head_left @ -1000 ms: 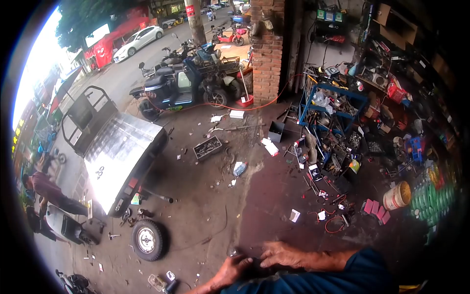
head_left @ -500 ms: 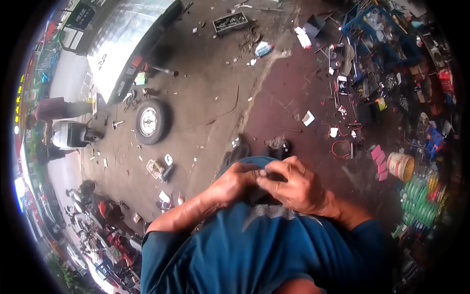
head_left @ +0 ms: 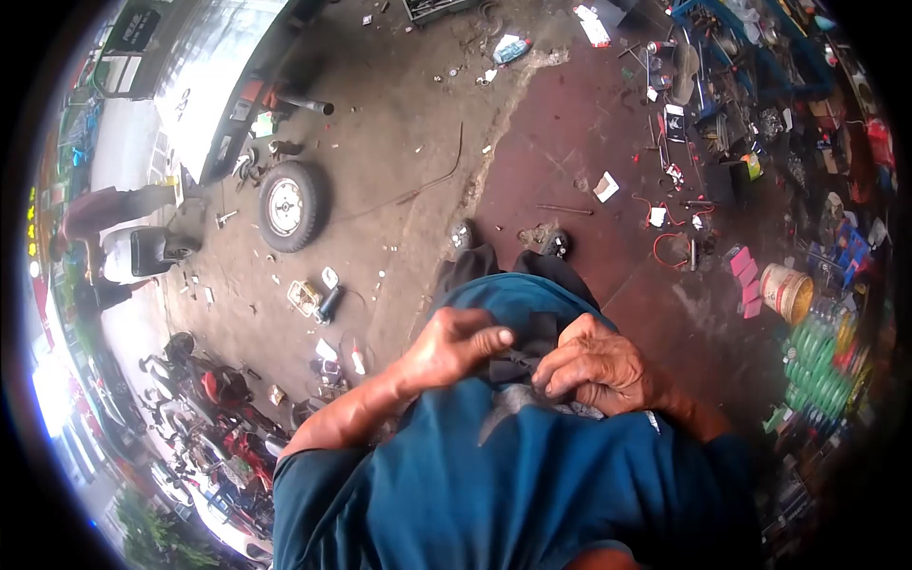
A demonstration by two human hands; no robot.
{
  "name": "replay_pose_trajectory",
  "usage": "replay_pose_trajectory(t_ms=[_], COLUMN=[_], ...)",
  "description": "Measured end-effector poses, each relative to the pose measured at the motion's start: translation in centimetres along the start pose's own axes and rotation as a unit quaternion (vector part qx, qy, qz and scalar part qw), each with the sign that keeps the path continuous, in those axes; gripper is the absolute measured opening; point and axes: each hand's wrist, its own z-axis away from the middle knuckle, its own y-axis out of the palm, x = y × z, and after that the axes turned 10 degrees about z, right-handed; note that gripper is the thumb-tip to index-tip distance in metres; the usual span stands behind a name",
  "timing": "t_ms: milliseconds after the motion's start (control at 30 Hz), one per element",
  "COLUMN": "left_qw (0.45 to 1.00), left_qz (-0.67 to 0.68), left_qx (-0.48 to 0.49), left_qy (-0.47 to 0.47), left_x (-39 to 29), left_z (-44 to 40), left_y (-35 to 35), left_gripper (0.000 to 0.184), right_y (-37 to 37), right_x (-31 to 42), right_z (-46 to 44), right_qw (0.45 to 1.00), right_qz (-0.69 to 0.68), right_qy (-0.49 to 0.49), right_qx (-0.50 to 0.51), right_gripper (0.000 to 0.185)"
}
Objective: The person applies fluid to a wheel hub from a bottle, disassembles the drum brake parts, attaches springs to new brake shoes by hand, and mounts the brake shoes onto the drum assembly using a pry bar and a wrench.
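My left hand [head_left: 458,348] is in front of my waist, its fingers curled in and its thumb pointing toward my other hand. Whatever lies inside those fingers is hidden. My right hand [head_left: 597,370] is closed too, with fingertips pressed together low against the shirt; I cannot make out what they pinch. In the gap between both hands, a dark, folded thing [head_left: 521,359] shows at the waist, its kind unclear. The blue shirt [head_left: 456,456] bunches around it, with a grey printed patch beneath the hands.
A wheel with a tire [head_left: 290,206] lies on the floor to the left, near a parked vehicle [head_left: 195,104]. Motorcycles [head_left: 223,418] stand at lower left. Tools, a bucket [head_left: 787,293] and green bottles [head_left: 814,366] crowd the right. Another person [head_left: 104,214] is by a scooter [head_left: 142,255].
My hands have moved apart from each other, uncovering more of the dark thing at the waist. The view has tilted, so my shoes now show more fully.
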Motion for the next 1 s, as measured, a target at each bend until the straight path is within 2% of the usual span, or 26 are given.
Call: replay_pose_trajectory(t_ms=[67, 167, 267, 400, 433, 533, 567, 600, 700, 733, 800, 833, 900, 1000], left_qw=[0.99, 0.944, 0.914, 0.921, 0.932, 0.986, 0.993, 0.981, 0.917, 0.891, 0.844, 0.837, 0.855, 0.882], left_qz=[-0.107, -0.242, -0.284, -0.278, -0.268, -0.13, -0.014, -0.068, -0.042, -0.071, 0.085, 0.142, 0.065, 0.013], left_qx=[0.004, 0.024, 0.033, 0.01, 0.028, -0.095, -0.117, -0.18, -0.395, -0.444, -0.503, -0.488, -0.422, -0.385], left_qy=[0.088, 0.224, 0.287, 0.273, 0.244, 0.034, -0.033, 0.02, -0.033, -0.064, -0.164, -0.202, -0.295, -0.271], left_x=[0.8, 1.0, 1.9, 2.7, 2.2, 2.3, 4.4, 6.3, 11.1, 14.8, 20.5, 20.8, 18.2, 16.4], left_z=[0.1, -1.7, -2.9, -4.3, -4.7, -5.0, -5.3, -5.6, -5.8, -5.1, -3.6, -3.3, -3.9, -8.9], left_y=[0.0, -0.1, 0.0, 2.4, 3.0, 3.9, 2.3, 0.5, -4.2, -7.0, -10.6, -11.3, -12.4, -17.6], left_gripper=[0.035, 0.038, 0.041, 0.041, 0.036, 0.033, 0.034, 0.031, 0.035, 0.03, 0.02, 0.017, 0.014, 0.014], right_y=[0.2, -1.2, -1.7, -3.5, -4.3, -6.6, -7.6, -8.4, -10.7, -11.3, -12.8, -14.2, -16.0, -18.0], right_x=[0.0, 0.4, 0.9, 0.5, 0.4, -0.3, -0.3, -0.9, -5.9, -8.3, -13.7, -15.0, -17.2, -23.5], right_z=[0.0, 0.2, 1.4, 3.5, 4.0, 6.2, 7.0, 7.8, 9.6, 9.5, 9.9, 9.2, 7.8, 6.6], right_qw=[1.0, 0.995, 0.994, 0.995, 0.995, 0.997, 0.991, 0.979, 0.914, 0.893, 0.849, 0.837, 0.807, 0.788], right_qz=[0.019, 0.09, 0.109, 0.097, 0.1, 0.02, -0.016, -0.041, -0.126, -0.115, -0.076, -0.07, -0.063, -0.011], right_qy=[-0.008, -0.005, -0.003, 0.004, 0.005, 0.063, 0.125, 0.171, 0.304, 0.309, 0.352, 0.37, 0.416, 0.453], right_qx=[0.021, 0.046, 0.027, 0.01, 0.006, -0.035, -0.054, -0.107, -0.238, -0.307, -0.386, -0.396, -0.413, -0.417], right_gripper=[0.012, 0.013, 0.011, 0.017, 0.018, 0.023, 0.03, 0.031, 0.038, 0.034, 0.029, 0.026, 0.021, 0.018])
